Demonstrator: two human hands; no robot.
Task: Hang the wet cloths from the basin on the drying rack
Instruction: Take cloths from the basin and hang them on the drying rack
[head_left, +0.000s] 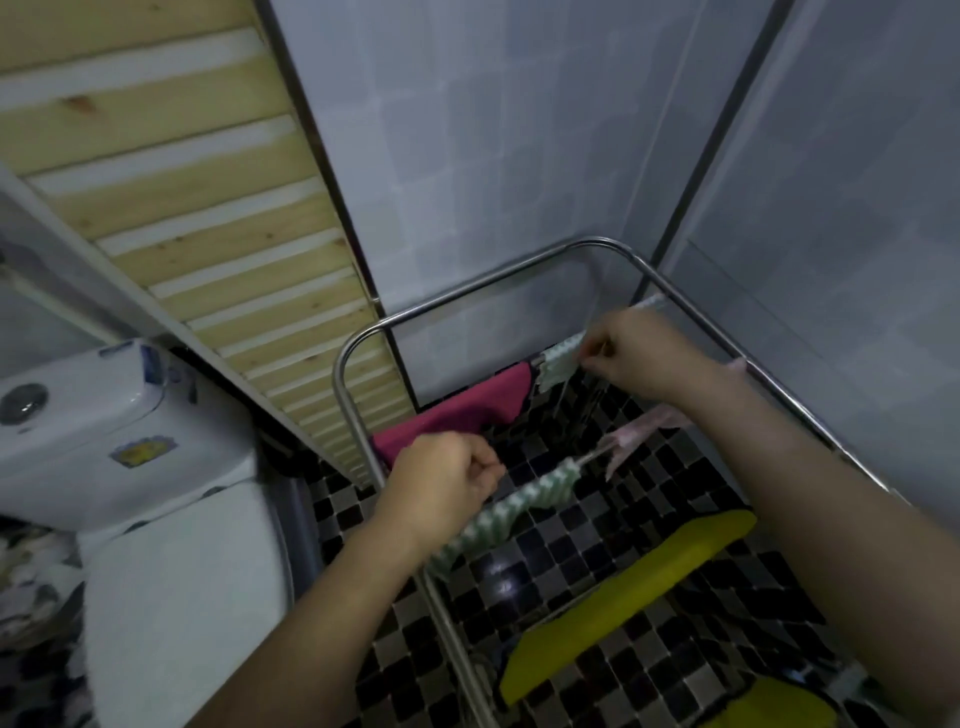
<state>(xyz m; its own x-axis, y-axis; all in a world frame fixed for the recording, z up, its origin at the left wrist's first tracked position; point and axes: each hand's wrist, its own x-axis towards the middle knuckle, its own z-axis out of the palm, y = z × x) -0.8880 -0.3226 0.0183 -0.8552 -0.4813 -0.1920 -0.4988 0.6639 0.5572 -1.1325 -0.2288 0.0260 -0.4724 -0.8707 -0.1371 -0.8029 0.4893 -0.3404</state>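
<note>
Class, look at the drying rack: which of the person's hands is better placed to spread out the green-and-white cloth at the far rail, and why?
Probably the right hand. It is already pinching the green-and-white cloth at the far rail of the drying rack. The left hand sits lower, by the magenta cloth.

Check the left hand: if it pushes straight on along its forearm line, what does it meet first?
Most likely the magenta cloth draped on the drying rack, directly beyond the left hand knuckles. Depth is unclear from one view, so the hand could pass just above it toward the tiled wall.
</note>
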